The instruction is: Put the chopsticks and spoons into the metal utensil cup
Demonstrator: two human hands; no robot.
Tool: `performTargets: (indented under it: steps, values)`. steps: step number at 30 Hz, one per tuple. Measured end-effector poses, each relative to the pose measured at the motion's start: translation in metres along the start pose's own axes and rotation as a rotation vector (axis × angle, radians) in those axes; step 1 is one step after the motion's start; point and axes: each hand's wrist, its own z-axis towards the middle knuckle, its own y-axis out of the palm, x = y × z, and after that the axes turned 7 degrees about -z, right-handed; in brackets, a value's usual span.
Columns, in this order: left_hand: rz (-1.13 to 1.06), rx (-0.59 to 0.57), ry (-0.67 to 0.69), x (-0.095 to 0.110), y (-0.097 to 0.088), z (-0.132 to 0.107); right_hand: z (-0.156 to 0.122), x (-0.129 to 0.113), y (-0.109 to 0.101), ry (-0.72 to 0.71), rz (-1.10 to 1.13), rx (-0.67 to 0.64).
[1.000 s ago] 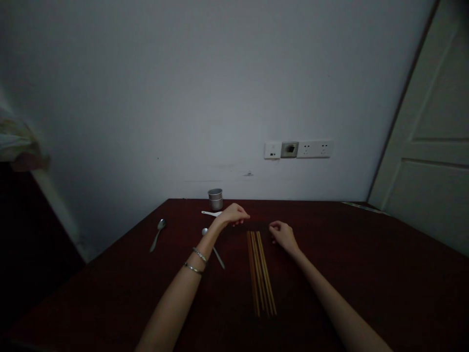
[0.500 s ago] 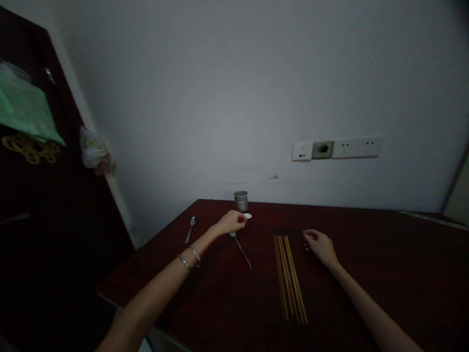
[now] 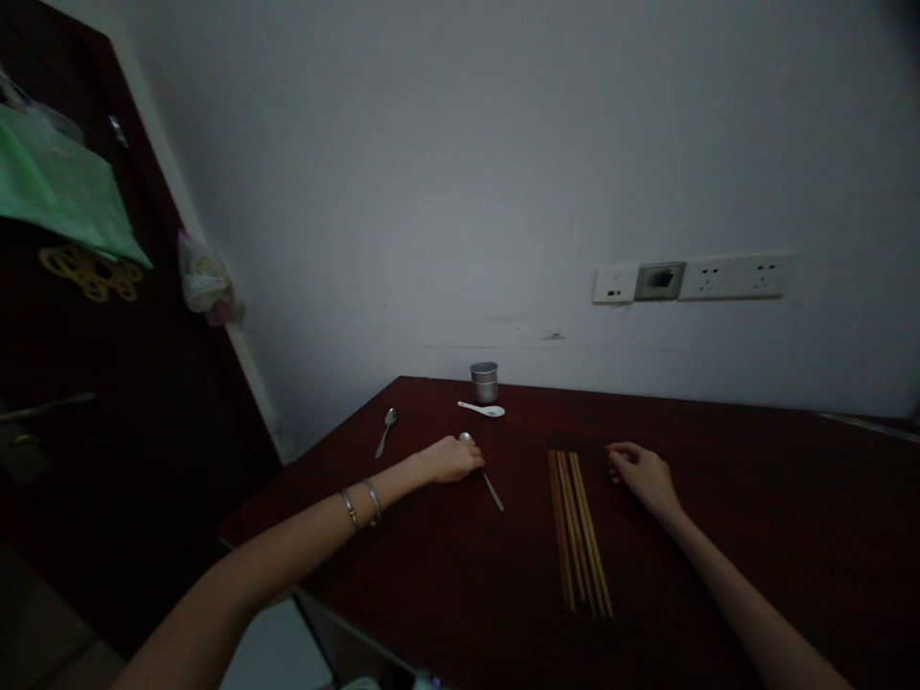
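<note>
My left hand (image 3: 454,460), with two bracelets on its wrist, is closed over the middle of a long-handled metal spoon (image 3: 493,491). The spoon's bowl shows beyond my knuckles and its handle slants towards me; my fingertips are partly hidden. A white soup spoon (image 3: 492,411) lies just behind, in front of a metal cup (image 3: 484,381). Further left is a small metal spoon (image 3: 386,433). My right hand (image 3: 647,479) rests on the table with its fingers curled together, nothing visible in them. To its left lie several wooden chopsticks (image 3: 581,532), side by side.
The dark red table (image 3: 776,517) meets a pale wall carrying a row of sockets (image 3: 694,280). At the left stands a dark door (image 3: 107,402) with a green cloth (image 3: 64,182) on it. A plastic bag (image 3: 205,278) hangs beside the door frame.
My left hand has moved back towards me, from over the white soup spoon to the long-handled spoon. The white soup spoon now shows whole. The view has shifted slightly; my right hand stays put.
</note>
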Motion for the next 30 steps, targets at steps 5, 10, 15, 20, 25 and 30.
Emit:
performTargets:
  steps: [5,10,15,20,25,30]
  values:
    - [0.133,0.047,0.135,0.002,0.008,0.001,0.002,0.004,0.001,-0.002,-0.028,0.002]
    - [0.226,0.077,0.209,0.002,0.008,0.003,0.002,0.003,0.0,-0.006,-0.03,-0.006]
    - [0.181,0.079,0.231,-0.003,0.001,0.001,-0.001,-0.002,-0.001,-0.022,-0.032,0.015]
    - [-0.014,0.233,0.135,-0.014,-0.019,0.005,0.003,-0.002,0.0,0.036,0.058,-0.011]
    - [-0.406,0.576,-0.074,-0.014,-0.055,0.029,0.013,-0.027,-0.005,0.088,0.227,-0.066]
    - [-0.845,0.808,-0.201,0.001,-0.082,0.071,0.016,-0.087,-0.025,-0.021,0.307,-0.122]
